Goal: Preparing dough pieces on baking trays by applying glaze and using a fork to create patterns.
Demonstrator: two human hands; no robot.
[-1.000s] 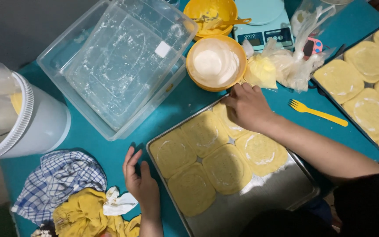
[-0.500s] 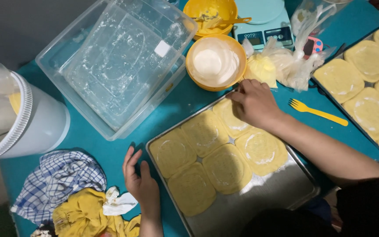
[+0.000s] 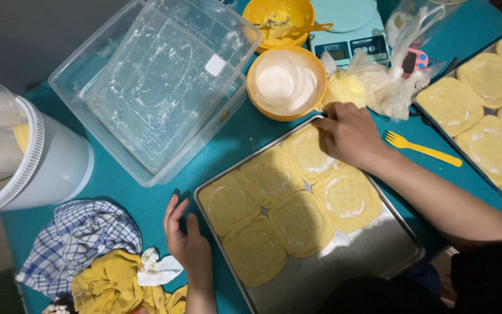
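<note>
Dough round [image 3: 309,152] lies under right hand [image 3: 350,135] on metal tray [image 3: 373,256]

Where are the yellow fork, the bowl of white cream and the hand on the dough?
yellow fork [image 3: 422,149], head view, middle of its handle.
bowl of white cream [image 3: 253,93], head view, orange rim.
right hand [image 3: 350,135], head view, back of hand.

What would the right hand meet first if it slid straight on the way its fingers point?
Probably the orange bowl of white cream: the right hand's fingers point up-left, toward the bowl's rim just beyond the tray corner.

Second tray [image 3: 437,125] (edge-cropped), fingertips unseen
</note>
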